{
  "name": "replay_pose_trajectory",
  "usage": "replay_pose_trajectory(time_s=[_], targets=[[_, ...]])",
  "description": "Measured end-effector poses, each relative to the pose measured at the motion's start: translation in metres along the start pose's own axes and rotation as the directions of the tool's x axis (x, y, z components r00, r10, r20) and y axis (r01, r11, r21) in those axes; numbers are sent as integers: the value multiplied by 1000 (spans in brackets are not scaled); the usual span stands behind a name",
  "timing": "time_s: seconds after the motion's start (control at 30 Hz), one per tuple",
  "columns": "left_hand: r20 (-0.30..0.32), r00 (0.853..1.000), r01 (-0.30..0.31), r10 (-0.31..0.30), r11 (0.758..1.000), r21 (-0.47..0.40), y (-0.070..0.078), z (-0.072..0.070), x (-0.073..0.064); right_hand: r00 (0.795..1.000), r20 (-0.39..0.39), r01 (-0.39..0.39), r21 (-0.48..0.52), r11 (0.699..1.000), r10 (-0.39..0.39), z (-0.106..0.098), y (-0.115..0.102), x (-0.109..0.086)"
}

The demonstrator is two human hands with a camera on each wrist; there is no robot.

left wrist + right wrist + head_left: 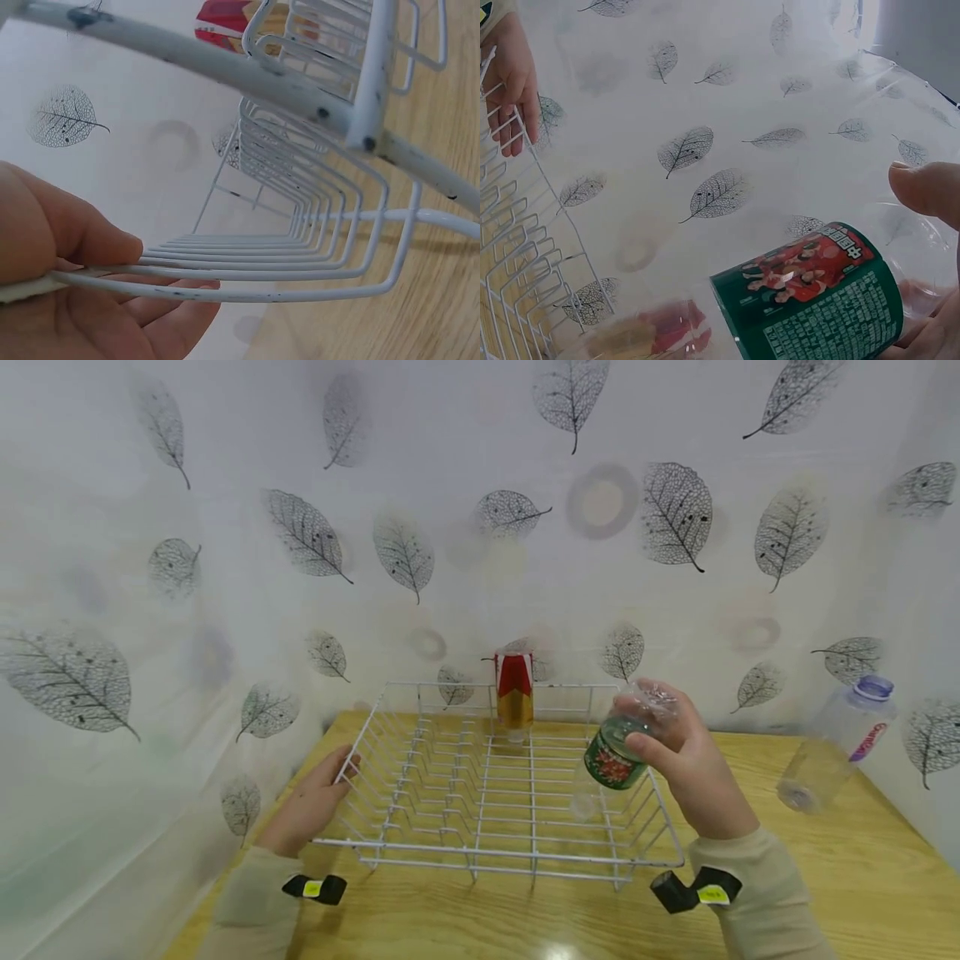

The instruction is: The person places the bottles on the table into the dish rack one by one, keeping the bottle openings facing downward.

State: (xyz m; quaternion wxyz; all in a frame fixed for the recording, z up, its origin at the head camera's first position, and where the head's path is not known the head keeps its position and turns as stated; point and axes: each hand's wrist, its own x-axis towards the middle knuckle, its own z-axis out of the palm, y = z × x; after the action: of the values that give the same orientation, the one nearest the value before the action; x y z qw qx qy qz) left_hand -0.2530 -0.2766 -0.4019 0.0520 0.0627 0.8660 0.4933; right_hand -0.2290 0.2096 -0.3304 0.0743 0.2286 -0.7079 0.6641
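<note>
A white wire dish rack (532, 785) stands on the wooden table. My left hand (318, 797) holds its left side, the thumb over the top wires and the fingers beneath in the left wrist view. In my right hand (701, 768) is a clear plastic bottle with a green label (810, 300), gripped near its base. It tilts neck down over the right part of the rack, and the label carries a red picture and white print. At the rack's back, a bottle with a red and gold label (514, 689) stands among the wires, its narrow end down.
A clear bottle with a purple neck (836, 743) leans at the table's right side. Behind and at both sides hangs a pale curtain (465, 468) printed with leaves. The wooden table (450, 914) extends in front of the rack.
</note>
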Motion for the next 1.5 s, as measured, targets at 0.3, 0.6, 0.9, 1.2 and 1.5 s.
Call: replay_pose_trajectory(time_s=[0.3, 0.6, 0.9, 1.2, 1.5], targets=[[26, 999, -25, 28, 996, -88, -2, 2, -1, 1000, -10, -7, -163, 987, 5, 4, -10, 32], [-4, 999, -39, 39, 998, -48, -3, 2, 0, 993, -30, -117, -251, 961, 113, 6, 7, 88], [-5, 999, -42, 41, 998, -51, -2, 2, 0, 974, -27, -219, -349, 911, 223, 11, 46, 135], [-6, 1000, -14, 14, 999, -45, -3, 1, 2, 956, -64, -286, -416, 863, 286, 16, 66, 162], [-7, 1000, -15, 15, 999, -30, -3, 2, 1, 941, -87, -332, -415, 847, 326, 24, 74, 179]])
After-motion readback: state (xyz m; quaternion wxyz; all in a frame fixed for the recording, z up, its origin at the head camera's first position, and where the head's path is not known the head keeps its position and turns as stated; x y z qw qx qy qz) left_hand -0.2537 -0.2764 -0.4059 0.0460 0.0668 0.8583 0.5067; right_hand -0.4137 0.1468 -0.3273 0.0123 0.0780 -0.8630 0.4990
